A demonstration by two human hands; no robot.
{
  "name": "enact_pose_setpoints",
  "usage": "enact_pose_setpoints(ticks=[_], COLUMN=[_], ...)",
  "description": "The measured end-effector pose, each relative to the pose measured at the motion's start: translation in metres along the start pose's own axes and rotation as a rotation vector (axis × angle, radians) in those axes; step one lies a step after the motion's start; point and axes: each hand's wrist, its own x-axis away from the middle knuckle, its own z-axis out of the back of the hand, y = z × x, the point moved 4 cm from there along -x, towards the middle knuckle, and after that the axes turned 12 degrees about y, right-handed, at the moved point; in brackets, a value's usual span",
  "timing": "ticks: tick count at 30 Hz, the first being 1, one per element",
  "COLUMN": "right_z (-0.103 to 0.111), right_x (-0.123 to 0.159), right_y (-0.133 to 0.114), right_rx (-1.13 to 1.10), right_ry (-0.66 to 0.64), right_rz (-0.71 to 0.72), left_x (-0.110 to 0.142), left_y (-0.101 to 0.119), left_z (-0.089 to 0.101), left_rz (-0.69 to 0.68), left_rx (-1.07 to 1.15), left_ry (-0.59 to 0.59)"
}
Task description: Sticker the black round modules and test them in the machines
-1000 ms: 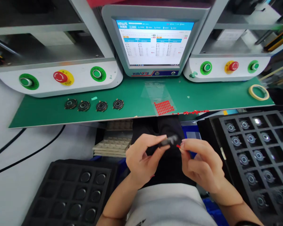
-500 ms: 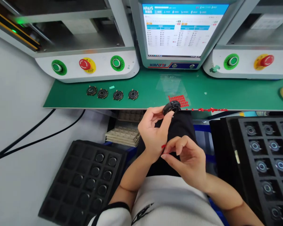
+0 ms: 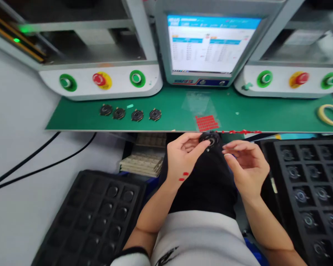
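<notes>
green antistatic bench mat (image 3: 119, 123) up top, black foam tray (image 3: 277, 166) to the right. round black metal-rimmed disc (image 3: 211, 139) sits just past the mat edge, pinched in left hand (image 3: 183, 157); sweaty or loose grip could drop it onto black-trousered lap (image 3: 208, 184). right hand (image 3: 246, 166) is open, fingers spread, touching nothing.

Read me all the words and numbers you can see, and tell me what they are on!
Monitor screen: rows of tiny text, too blurred to read.
Label under the screen: too blurred to read.
Yellow ring of the red stop button: any print is too blurred to read.
Black print on the white shirt: too blurred to read.
</notes>
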Motion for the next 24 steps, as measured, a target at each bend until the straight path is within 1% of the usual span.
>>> enact_pose_setpoints(ticks=[1,2,4,6,8,9,10,11,12,15,17,18,19,20,21,22,24], right_z=[0.007,0.011,0.014,0.017,0.028,0.038,0.053,0.074,0.101,0.204,0.272,0.301,0.326,0.346,0.361,0.372,0.385], right_x=[-0.005,-0.009,-0.012,-0.011,-0.010,-0.012,-0.015,-0.020,-0.026,-0.044,-0.051,-0.051,-0.050,-0.047,-0.043,-0.039,-0.032], right_y=[-0.005,-0.008,-0.013,-0.015,-0.014,-0.012,-0.010,-0.009,-0.009,-0.019,-0.027,-0.028,-0.026,-0.023,-0.019,-0.014,-0.005], right_rx=[0.050,0.084,0.109,0.125,0.146,0.175,0.224,0.289,0.363,0.559,0.676,0.732,0.786,0.837,0.885,0.931,1.018], right_ry=[0.034,0.009,-0.141,-0.271,-0.352,-0.358,-0.326,-0.251,-0.138,0.290,0.559,0.661,0.742,0.801,0.840,0.860,0.859], right_rz=[0.072,0.086,0.018,-0.046,-0.084,-0.097,-0.107,-0.112,-0.111,-0.076,-0.060,-0.078,-0.108,-0.147,-0.190,-0.234,-0.304], left_x=[0.002,0.004,0.012,0.021,0.028,0.031,0.033,0.033,0.032,0.024,0.019,0.018,0.017,0.017,0.017,0.017,0.017], left_y=[-0.002,-0.004,-0.007,-0.011,-0.016,-0.018,-0.021,-0.023,-0.026,-0.034,-0.040,-0.042,-0.045,-0.046,-0.048,-0.049,-0.049], left_z=[-0.002,-0.004,-0.008,-0.014,-0.021,-0.025,-0.029,-0.031,-0.033,-0.033,-0.031,-0.030,-0.029,-0.028,-0.028,-0.028,-0.030], left_rz=[0.089,0.166,0.267,0.314,0.324,0.316,0.298,0.270,0.238,0.182,0.215,0.243,0.269,0.292,0.308,0.318,0.327], left_rx=[-0.003,-0.015,-0.059,-0.101,-0.132,-0.136,-0.134,-0.132,-0.132,-0.132,-0.122,-0.116,-0.113,-0.112,-0.110,-0.106,-0.093], left_ry=[-0.080,-0.147,-0.224,-0.254,-0.291,-0.314,-0.336,-0.351,-0.359,-0.345,-0.343,-0.351,-0.363,-0.373,-0.381,-0.389,-0.408])
